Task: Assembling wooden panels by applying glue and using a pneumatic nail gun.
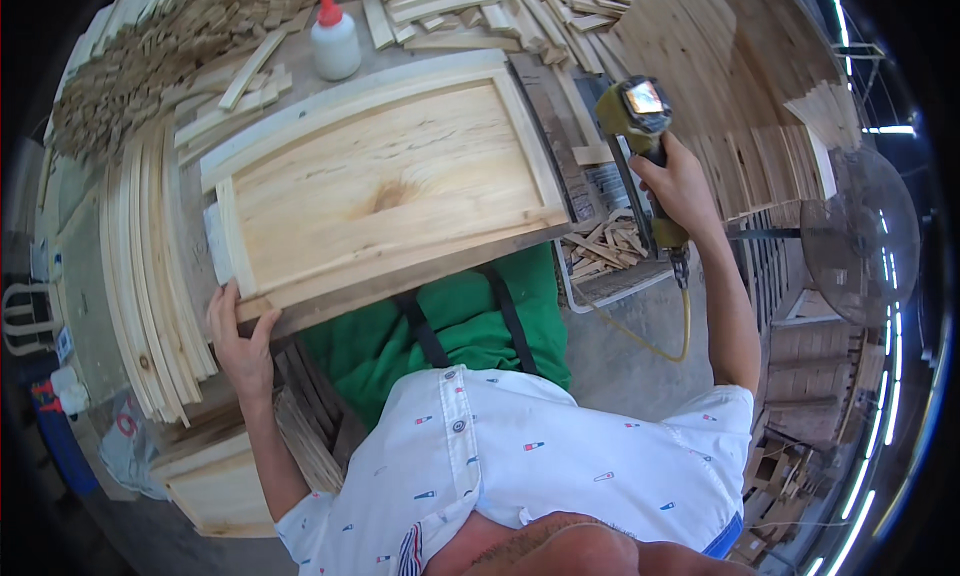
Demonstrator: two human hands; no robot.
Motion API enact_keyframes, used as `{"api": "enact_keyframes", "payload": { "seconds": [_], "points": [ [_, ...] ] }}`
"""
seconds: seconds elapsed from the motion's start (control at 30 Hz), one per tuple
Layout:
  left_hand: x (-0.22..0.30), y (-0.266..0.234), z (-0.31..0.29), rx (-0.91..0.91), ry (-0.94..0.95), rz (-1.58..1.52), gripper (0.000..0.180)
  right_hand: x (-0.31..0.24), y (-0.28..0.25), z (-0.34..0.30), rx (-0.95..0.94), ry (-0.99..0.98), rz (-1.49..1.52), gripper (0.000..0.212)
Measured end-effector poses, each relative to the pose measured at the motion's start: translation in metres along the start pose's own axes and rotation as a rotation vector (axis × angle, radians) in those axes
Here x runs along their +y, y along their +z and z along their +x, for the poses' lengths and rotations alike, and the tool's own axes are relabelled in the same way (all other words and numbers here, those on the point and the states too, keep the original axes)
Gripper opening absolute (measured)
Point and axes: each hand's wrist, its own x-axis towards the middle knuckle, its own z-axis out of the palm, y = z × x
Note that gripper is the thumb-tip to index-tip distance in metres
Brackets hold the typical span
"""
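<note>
A framed wooden panel [340, 166] of pale wood lies in front of me, its inner board bordered by narrow strips. My left hand [243, 344] grips the panel's near left corner, thumb against the front edge and fingers along the side. Off the panel's right side, my right hand [680, 191] is closed around the handle of a yellow-green and black air nail gun [668, 234]. A yellow hose [687, 321] hangs from the tool's lower end. The nail gun is held apart from the panel. Beyond the panel's far edge stands a white glue bottle [335, 48] with a red nozzle.
Long wooden strips [150, 286] lie stacked at the left. Many small wood blocks [160, 76] are piled at the far left. A bin of offcuts [610, 246] sits below the nail gun. Large boards [735, 56] and a fan [860, 241] stand at the right.
</note>
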Motion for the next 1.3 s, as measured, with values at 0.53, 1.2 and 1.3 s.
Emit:
{"api": "enact_keyframes", "payload": {
  "seconds": [0.53, 1.2, 1.3],
  "points": [
    [0.015, -0.005, 0.004, -0.082, -0.078, 0.037, 0.065, 0.037, 0.092, 0.053, 0.209, -0.165, -0.457, 0.060],
    [0.091, 0.036, -0.053, 0.128, 0.123, -0.127, 0.036, 0.006, 0.137, 0.032, 0.089, -0.472, -0.402, 0.035],
    [0.102, 0.089, -0.083, -0.281, -0.295, -1.005, 0.039, -0.001, 0.130, 0.030, -0.015, -0.471, -0.351, 0.041]
  ]
}}
